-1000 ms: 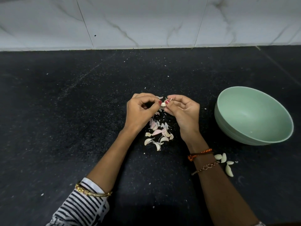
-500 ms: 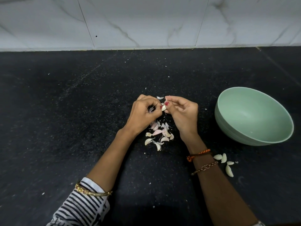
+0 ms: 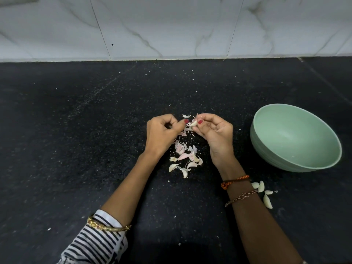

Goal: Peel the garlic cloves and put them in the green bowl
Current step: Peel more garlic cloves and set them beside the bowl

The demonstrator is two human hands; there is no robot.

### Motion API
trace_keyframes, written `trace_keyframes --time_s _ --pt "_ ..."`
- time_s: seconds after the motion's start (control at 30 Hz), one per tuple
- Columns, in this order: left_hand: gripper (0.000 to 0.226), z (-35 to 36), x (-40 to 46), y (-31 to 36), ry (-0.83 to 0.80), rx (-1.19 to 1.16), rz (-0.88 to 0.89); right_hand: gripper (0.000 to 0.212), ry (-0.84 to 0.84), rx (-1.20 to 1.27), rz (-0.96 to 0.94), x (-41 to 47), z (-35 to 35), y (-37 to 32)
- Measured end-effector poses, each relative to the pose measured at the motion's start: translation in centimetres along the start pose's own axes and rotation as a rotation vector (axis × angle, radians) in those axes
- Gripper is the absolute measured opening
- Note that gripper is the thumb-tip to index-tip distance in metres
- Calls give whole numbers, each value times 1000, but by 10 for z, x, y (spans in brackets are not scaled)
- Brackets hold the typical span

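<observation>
My right hand pinches a small garlic clove between thumb and fingertips above the black counter. My left hand is just left of it, fingers curled, its thumb tip touching a strip of skin at the clove. Below the hands lies a heap of garlic skins and cloves. The green bowl stands to the right and looks empty inside. Several peeled cloves lie on the counter in front of the bowl, beside my right forearm.
The black speckled counter carries small scattered skin flakes. A white marble-tiled wall closes the far edge.
My hands have drawn slightly apart; the left hand pulled leftward away from the clove, which stays pinched in the right hand.
</observation>
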State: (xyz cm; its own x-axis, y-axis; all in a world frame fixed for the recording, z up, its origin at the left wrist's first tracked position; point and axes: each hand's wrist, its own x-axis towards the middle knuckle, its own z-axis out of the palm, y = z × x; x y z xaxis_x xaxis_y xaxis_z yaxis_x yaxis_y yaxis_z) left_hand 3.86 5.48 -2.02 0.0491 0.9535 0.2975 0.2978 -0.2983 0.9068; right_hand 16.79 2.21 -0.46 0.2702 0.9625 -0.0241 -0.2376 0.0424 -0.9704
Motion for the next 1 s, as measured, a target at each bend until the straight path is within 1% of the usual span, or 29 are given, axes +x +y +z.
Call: trace_keyframes --time_s 0.03,0.07,0.13,0.2,0.27,0.33,0.43,0.57,0.7,0.77,0.87,0.9,1.0 --pt "22 1 0 0 -33 -44 -2 14 21 -7 -20 0 0 1" --pt "20 1 1 1 -68 -114 -13 14 43 -21 -44 1 0 1" --pt "25 1 0 2 -127 -264 -49 14 69 -36 -80 1 0 3" --pt "18 3 -1 4 -150 -341 -57 13 63 -34 -89 2 0 3" --pt "10 5 -2 6 -136 -354 -55 13 38 -52 -93 1 0 4" --pt "7 8 -2 5 -101 -347 -61 13 19 -59 -90 1 2 5" --pt "8 10 -3 4 -77 -343 -61 12 9 -44 -81 0 5 5" --pt "10 10 -3 7 -27 -358 -63 9 -9 -68 -124 -1 5 3" --pt "11 12 -5 9 -43 -327 -118 16 2 -149 -187 -1 6 5" --pt "14 16 -7 9 -46 -354 -176 18 45 -218 -281 0 7 9" --pt "15 20 -7 9 -51 -453 -286 11 127 -401 -512 2 8 17" --pt "20 20 -7 8 -62 -490 -313 11 151 -445 -591 1 8 19" --pt "26 20 -7 13 -92 -604 -378 17 209 -521 -749 0 9 19"
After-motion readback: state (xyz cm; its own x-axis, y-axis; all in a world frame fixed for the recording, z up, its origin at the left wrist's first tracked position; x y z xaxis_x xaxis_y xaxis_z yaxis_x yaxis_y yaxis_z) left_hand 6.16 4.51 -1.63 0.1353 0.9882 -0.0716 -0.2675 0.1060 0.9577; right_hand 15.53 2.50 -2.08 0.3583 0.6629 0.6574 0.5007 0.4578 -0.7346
